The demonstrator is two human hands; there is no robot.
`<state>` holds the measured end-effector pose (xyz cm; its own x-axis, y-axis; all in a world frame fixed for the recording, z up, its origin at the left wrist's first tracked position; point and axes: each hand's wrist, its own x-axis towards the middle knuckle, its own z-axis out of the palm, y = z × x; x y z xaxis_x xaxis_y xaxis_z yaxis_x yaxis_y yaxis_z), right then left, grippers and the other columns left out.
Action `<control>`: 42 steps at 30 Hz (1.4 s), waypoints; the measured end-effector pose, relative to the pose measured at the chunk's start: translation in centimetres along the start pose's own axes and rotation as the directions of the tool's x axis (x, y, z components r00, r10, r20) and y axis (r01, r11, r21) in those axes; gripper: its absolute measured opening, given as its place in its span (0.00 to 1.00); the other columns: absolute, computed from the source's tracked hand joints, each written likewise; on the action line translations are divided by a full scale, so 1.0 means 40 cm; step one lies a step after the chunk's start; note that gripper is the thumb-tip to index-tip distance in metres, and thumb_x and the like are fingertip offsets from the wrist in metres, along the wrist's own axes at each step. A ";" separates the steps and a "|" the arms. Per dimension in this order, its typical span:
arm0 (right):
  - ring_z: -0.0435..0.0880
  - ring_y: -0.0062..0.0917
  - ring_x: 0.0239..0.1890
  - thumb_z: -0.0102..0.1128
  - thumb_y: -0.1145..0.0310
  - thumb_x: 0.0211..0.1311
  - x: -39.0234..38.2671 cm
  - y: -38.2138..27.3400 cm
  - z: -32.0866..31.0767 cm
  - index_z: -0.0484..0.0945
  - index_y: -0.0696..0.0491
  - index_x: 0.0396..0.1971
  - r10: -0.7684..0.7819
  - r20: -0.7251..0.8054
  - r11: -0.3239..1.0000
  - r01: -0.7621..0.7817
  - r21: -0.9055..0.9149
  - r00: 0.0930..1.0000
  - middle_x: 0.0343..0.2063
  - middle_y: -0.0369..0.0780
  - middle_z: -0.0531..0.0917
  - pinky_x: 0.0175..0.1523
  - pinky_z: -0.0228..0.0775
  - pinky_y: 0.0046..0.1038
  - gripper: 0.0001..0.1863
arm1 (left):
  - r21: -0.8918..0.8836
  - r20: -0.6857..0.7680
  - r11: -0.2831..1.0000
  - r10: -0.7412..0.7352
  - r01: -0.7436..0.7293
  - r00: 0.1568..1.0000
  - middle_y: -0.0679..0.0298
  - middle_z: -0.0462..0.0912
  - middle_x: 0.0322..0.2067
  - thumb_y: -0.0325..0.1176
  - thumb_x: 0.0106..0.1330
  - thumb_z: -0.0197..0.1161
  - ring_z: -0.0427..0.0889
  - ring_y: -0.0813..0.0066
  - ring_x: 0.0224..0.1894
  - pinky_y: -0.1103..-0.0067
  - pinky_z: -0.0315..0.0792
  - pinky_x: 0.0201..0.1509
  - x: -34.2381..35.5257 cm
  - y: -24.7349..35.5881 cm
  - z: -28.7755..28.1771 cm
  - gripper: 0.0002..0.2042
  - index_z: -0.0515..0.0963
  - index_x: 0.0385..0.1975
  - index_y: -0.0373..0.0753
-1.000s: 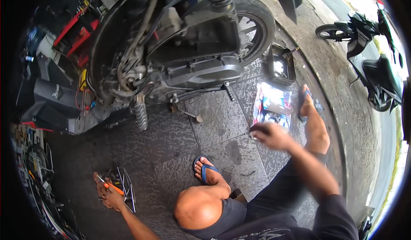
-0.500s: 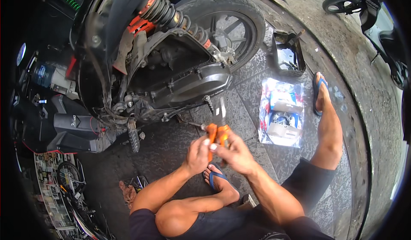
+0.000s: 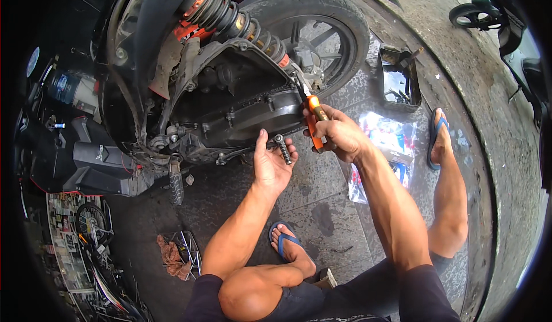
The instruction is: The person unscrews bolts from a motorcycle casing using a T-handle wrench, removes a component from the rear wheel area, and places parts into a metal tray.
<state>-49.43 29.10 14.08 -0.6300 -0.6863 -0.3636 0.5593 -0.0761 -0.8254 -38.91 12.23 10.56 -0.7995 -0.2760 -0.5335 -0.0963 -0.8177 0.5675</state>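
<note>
My right hand grips orange-handled pliers, their metal jaws raised by the lower end of the rear shock. My left hand is palm up with its thumb apart, its curled fingertips beside or behind the black ribbed kick pedal; whether they touch it is unclear. Above both hands is a black scooter's swingarm casing, with the rear wheel behind it.
A plastic-bagged parts packet and a metal oil tray lie at right. A rag with tools sits lower left. Another scooter and a bicycle are at left; a parked motorbike stands beyond the curb.
Both hands came together on the orange pliers, then separated. My right hand carried them up toward the shock, while my left hand released them and moved to the kick pedal.
</note>
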 end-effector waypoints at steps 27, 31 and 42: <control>0.72 0.25 0.27 0.53 0.78 0.43 0.036 -0.033 0.071 0.72 0.48 0.34 0.071 -0.094 0.991 -0.059 0.124 0.993 0.29 0.35 0.73 0.28 0.63 0.32 0.14 | 0.364 -0.034 0.931 -0.026 0.037 0.999 0.65 0.81 0.30 0.58 0.66 0.55 0.80 0.73 0.33 0.75 0.75 0.40 -0.146 -0.027 -0.328 0.22 0.77 0.37 0.42; 0.72 0.27 0.26 0.53 0.78 0.43 0.047 -0.023 0.023 0.72 0.48 0.32 0.058 -0.093 0.994 -0.049 0.094 0.994 0.27 0.35 0.72 0.28 0.63 0.35 0.14 | 0.313 0.017 0.948 -0.062 0.053 0.998 0.65 0.80 0.31 0.57 0.66 0.56 0.80 0.73 0.33 0.75 0.75 0.41 -0.145 -0.072 -0.209 0.22 0.76 0.37 0.41; 0.71 0.25 0.24 0.52 0.79 0.43 0.041 -0.007 0.054 0.73 0.51 0.35 -0.024 -0.120 0.996 0.034 0.083 0.993 0.28 0.36 0.73 0.25 0.64 0.30 0.15 | -0.122 0.043 0.992 0.031 -0.026 0.999 0.63 0.77 0.36 0.63 0.56 0.65 0.78 0.71 0.40 0.72 0.74 0.50 -0.014 -0.028 0.001 0.31 0.70 0.41 0.38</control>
<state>-49.45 26.42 14.65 -0.7033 -0.5927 -0.3926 0.5800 -0.1590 -0.7989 -38.39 13.31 10.26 -0.8267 -0.2794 -0.4884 -0.0028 -0.8659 0.5002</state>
